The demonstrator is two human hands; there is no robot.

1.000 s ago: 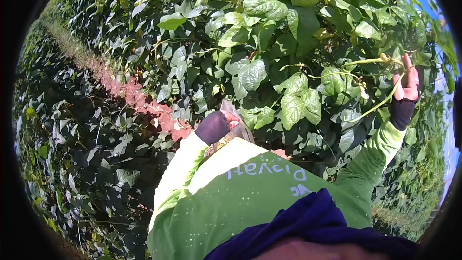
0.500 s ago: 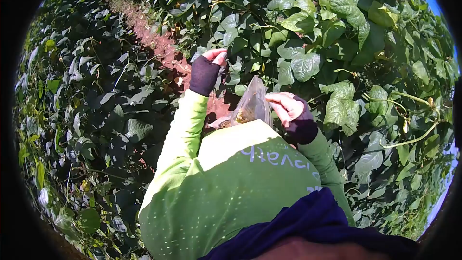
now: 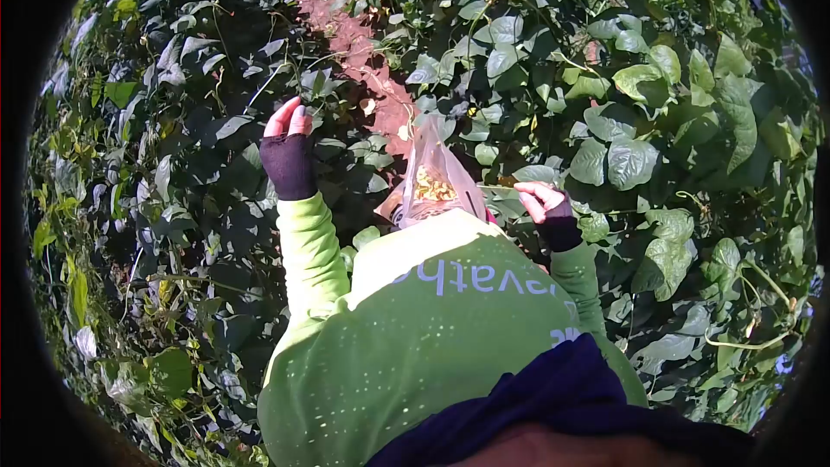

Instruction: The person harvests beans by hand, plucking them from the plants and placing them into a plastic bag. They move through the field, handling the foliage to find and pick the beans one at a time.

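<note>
My left hand (image 3: 289, 149), in a dark fingerless glove, is over the leafy plants left of the soil strip. Its thumb and fingertips are pressed together; anything between them is too small to make out. A clear plastic bag (image 3: 443, 175) with small yellowish pieces (image 3: 431, 186) inside hangs at my front. My right hand (image 3: 546, 206), also gloved, is right of the bag and apart from it. Its fingers are bent close to the thumb, near a thin stem, and I cannot tell if they hold it.
Dense green plants (image 3: 203, 233) spread on the left, and broad-leaved vines (image 3: 631, 160) on the right. A strip of reddish soil (image 3: 354, 43) runs between them. My green shirt (image 3: 450, 329) fills the lower middle.
My left hand has moved left, away from the bag. My right hand has come away from the bag's edge to the right. The yellowish pieces show more clearly, and the view has shifted.
</note>
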